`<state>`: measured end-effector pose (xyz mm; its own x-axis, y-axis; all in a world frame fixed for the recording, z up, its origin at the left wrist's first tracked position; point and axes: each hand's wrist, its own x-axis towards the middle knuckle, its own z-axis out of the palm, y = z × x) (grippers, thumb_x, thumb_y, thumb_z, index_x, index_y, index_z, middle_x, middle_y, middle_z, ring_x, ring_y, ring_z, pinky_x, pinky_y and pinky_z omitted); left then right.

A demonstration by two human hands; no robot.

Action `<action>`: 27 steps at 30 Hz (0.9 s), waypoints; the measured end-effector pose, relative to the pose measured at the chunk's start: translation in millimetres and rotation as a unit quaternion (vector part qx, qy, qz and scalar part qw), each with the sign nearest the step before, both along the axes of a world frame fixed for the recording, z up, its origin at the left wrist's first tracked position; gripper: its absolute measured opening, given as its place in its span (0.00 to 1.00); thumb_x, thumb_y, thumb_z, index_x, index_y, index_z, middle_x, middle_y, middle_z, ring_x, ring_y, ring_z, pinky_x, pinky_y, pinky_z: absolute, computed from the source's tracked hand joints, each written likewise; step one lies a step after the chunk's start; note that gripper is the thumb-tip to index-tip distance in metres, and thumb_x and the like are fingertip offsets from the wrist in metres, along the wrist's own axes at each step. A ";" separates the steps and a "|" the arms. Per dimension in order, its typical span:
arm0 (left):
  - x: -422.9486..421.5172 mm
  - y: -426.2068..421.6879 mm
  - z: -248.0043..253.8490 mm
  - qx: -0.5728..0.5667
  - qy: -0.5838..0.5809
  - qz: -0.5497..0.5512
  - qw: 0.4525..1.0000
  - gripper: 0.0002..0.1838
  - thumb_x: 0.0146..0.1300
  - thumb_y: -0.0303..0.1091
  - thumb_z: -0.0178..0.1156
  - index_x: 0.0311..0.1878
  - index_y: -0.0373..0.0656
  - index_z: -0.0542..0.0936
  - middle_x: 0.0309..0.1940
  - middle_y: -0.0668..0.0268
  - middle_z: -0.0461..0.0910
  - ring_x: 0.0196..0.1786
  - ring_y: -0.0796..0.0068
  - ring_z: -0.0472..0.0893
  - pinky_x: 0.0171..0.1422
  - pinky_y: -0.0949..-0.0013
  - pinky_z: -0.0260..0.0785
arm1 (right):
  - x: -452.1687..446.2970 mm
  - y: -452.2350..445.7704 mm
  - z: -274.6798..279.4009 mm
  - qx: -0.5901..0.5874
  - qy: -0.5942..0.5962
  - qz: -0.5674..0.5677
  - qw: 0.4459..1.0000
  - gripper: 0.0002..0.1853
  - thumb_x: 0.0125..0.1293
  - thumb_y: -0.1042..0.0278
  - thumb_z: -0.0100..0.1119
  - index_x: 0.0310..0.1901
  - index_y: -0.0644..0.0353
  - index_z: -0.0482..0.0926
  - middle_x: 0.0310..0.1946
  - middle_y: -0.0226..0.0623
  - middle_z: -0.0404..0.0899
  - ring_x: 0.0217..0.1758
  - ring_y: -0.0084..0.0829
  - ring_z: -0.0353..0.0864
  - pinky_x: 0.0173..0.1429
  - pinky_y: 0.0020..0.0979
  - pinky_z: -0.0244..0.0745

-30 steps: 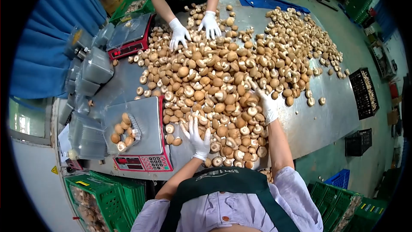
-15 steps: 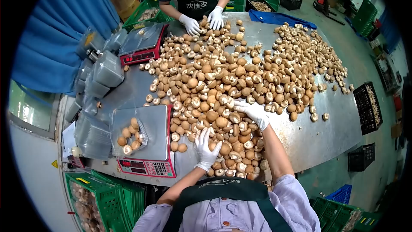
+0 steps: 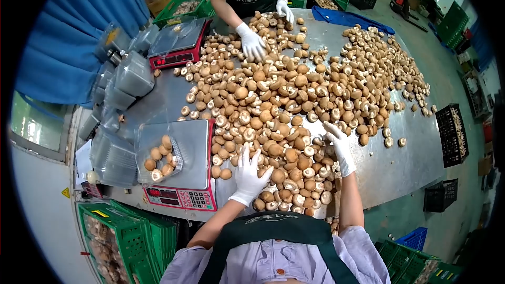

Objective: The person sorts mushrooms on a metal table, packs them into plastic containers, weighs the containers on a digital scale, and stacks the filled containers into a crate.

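A big heap of brown-capped mushrooms (image 3: 273, 105) spreads over the metal table (image 3: 400, 163). My left hand (image 3: 250, 176), in a white glove, rests against the heap's near left side with its fingers spread. At the right edge of the near mushrooms is my gloved right hand (image 3: 339, 147), its fingers stretched out and apart, beside a patch of bare metal. Neither hand has a mushroom in its grasp. To the left, a clear plastic tray (image 3: 176, 165) with several mushrooms sits on a red and grey scale (image 3: 197, 179).
Across the table a co-worker's gloved hands (image 3: 252, 42) touch the mushrooms. A second scale (image 3: 176, 47) and stacked clear trays (image 3: 113, 158) stand at the left. Green crates (image 3: 129, 242) are below left; black crates (image 3: 451, 134) stand on the floor at right.
My right hand has drawn back to the right, out of the heap's middle. My left hand has shifted up slightly. The co-worker's hands have moved apart.
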<state>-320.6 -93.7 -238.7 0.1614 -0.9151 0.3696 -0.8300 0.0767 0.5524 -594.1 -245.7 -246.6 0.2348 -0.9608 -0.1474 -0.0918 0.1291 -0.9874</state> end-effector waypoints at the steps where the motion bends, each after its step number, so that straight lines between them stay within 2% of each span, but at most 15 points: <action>1: -2.5 -5.4 3.3 0.013 -0.024 0.001 1.000 0.35 0.49 0.47 0.69 0.59 0.39 0.73 0.65 0.43 0.61 0.66 0.42 0.64 0.65 0.50 0.61 | -5.2 2.4 -8.5 0.000 0.004 -0.002 1.000 0.22 0.65 0.75 0.52 0.62 0.63 0.70 0.61 0.40 0.72 0.65 0.32 0.69 0.67 0.30 0.63; 4: -10.6 -18.2 5.4 0.018 -0.069 -0.013 0.997 0.37 0.50 0.53 0.66 0.61 0.42 0.72 0.66 0.44 0.60 0.66 0.42 0.64 0.62 0.49 0.62 | -8.2 17.8 -17.7 -0.002 0.046 -0.031 0.998 0.21 0.65 0.73 0.54 0.60 0.62 0.72 0.58 0.39 0.75 0.62 0.32 0.71 0.66 0.31 0.64; 6: -16.9 -28.9 16.5 0.024 -0.071 -0.050 0.996 0.38 0.52 0.57 0.64 0.61 0.43 0.72 0.67 0.45 0.59 0.67 0.45 0.62 0.66 0.48 0.58 | 1.5 29.8 -36.8 -0.055 0.120 -0.081 0.988 0.18 0.63 0.75 0.53 0.56 0.62 0.76 0.50 0.37 0.79 0.53 0.30 0.77 0.59 0.30 0.70; 7: -19.8 -35.4 20.0 0.027 -0.083 -0.092 0.992 0.37 0.54 0.60 0.61 0.62 0.45 0.72 0.68 0.46 0.59 0.68 0.49 0.61 0.69 0.46 0.52 | 3.8 34.1 -42.6 -0.126 0.213 -0.072 0.966 0.16 0.62 0.74 0.55 0.53 0.60 0.78 0.46 0.38 0.80 0.51 0.31 0.77 0.57 0.30 0.71; 8: -22.6 -41.6 12.7 0.019 -0.102 -0.135 0.985 0.36 0.53 0.57 0.62 0.62 0.48 0.71 0.69 0.49 0.58 0.69 0.48 0.60 0.70 0.44 0.49 | 11.6 39.4 -44.2 -0.155 0.227 -0.090 0.957 0.15 0.58 0.75 0.56 0.48 0.58 0.81 0.41 0.39 0.80 0.47 0.34 0.79 0.54 0.31 0.73; 10: -25.7 -50.9 1.5 0.050 -0.121 -0.230 0.965 0.33 0.54 0.55 0.62 0.62 0.49 0.72 0.66 0.56 0.63 0.68 0.53 0.61 0.71 0.44 0.47 | 22.3 45.0 -35.3 -0.266 0.321 -0.063 0.907 0.15 0.53 0.76 0.57 0.44 0.58 0.82 0.39 0.40 0.81 0.44 0.37 0.79 0.52 0.33 0.74; 12: -25.9 -54.8 -3.2 0.011 -0.107 -0.194 0.975 0.28 0.53 0.51 0.63 0.55 0.48 0.75 0.55 0.64 0.74 0.64 0.58 0.67 0.69 0.47 0.50 | 26.9 51.5 -22.7 -0.294 0.329 -0.050 0.896 0.16 0.51 0.77 0.57 0.44 0.57 0.82 0.37 0.41 0.81 0.43 0.41 0.79 0.51 0.35 0.74; 15: -8.6 -44.4 1.1 0.014 -0.085 -0.138 0.987 0.23 0.51 0.45 0.64 0.50 0.47 0.76 0.51 0.61 0.75 0.61 0.59 0.68 0.67 0.51 0.54 | 21.7 52.2 -27.9 -0.273 0.290 -0.069 0.915 0.13 0.52 0.76 0.57 0.41 0.57 0.83 0.39 0.42 0.82 0.42 0.43 0.80 0.50 0.36 0.76; 17: 9.9 -32.6 0.5 -0.021 -0.073 -0.089 0.993 0.25 0.50 0.44 0.64 0.51 0.45 0.76 0.50 0.61 0.76 0.59 0.59 0.70 0.65 0.54 0.56 | 23.0 52.1 -20.1 -0.262 0.284 -0.075 0.919 0.13 0.53 0.76 0.57 0.41 0.58 0.82 0.38 0.42 0.82 0.43 0.42 0.80 0.50 0.36 0.75; 18: 18.8 -25.8 -2.6 -0.025 -0.043 -0.064 0.997 0.25 0.49 0.41 0.65 0.52 0.45 0.76 0.49 0.61 0.76 0.57 0.59 0.71 0.63 0.55 0.58 | 26.2 51.2 -8.2 -0.226 0.270 -0.063 0.934 0.12 0.55 0.76 0.57 0.41 0.59 0.82 0.36 0.42 0.82 0.43 0.39 0.81 0.49 0.34 0.76; 20: 34.4 -14.6 -10.1 -0.044 -0.069 -0.042 0.996 0.25 0.49 0.37 0.66 0.52 0.44 0.76 0.50 0.61 0.76 0.55 0.58 0.73 0.61 0.58 0.61 | 37.9 46.0 5.4 -0.156 0.271 -0.062 0.948 0.10 0.55 0.75 0.58 0.41 0.59 0.82 0.34 0.41 0.81 0.41 0.38 0.81 0.46 0.33 0.76; 21: 38.5 -9.1 -11.1 -0.052 -0.048 -0.036 0.997 0.25 0.48 0.35 0.66 0.53 0.45 0.76 0.50 0.61 0.76 0.54 0.58 0.74 0.60 0.59 0.63 | 44.4 37.9 -4.6 -0.240 0.218 -0.076 0.943 0.10 0.56 0.74 0.60 0.41 0.59 0.82 0.33 0.39 0.81 0.38 0.38 0.81 0.42 0.32 0.76; 22: 42.6 -4.9 -17.0 -0.052 -0.025 -0.034 0.998 0.26 0.48 0.34 0.67 0.54 0.45 0.76 0.50 0.61 0.76 0.54 0.58 0.74 0.60 0.59 0.63 | 51.4 30.0 -11.8 -0.290 0.243 -0.069 0.923 0.10 0.55 0.74 0.60 0.41 0.58 0.82 0.33 0.39 0.81 0.36 0.38 0.80 0.40 0.32 0.76; 24: 46.5 -2.2 -19.3 -0.058 -0.010 -0.050 0.997 0.26 0.48 0.35 0.67 0.54 0.45 0.76 0.49 0.61 0.76 0.54 0.57 0.74 0.60 0.58 0.63 | 77.9 16.6 11.1 -0.334 0.269 -0.021 0.903 0.13 0.54 0.70 0.62 0.44 0.55 0.81 0.35 0.39 0.81 0.40 0.38 0.80 0.42 0.34 0.76; 27: 36.4 -4.6 -12.6 -0.043 -0.020 -0.056 0.997 0.26 0.49 0.35 0.66 0.55 0.44 0.77 0.51 0.58 0.75 0.55 0.55 0.72 0.62 0.56 0.63 | 113.3 1.0 1.8 -0.366 0.435 0.079 0.819 0.24 0.54 0.59 0.64 0.54 0.52 0.76 0.40 0.44 0.80 0.48 0.44 0.76 0.49 0.42 0.74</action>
<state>-284.1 -98.3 -251.3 0.0441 -0.8907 0.4524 -0.8347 0.2159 0.5067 -480.8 -244.7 -244.8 0.4777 -0.8336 0.2772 -0.7596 -0.5505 -0.3463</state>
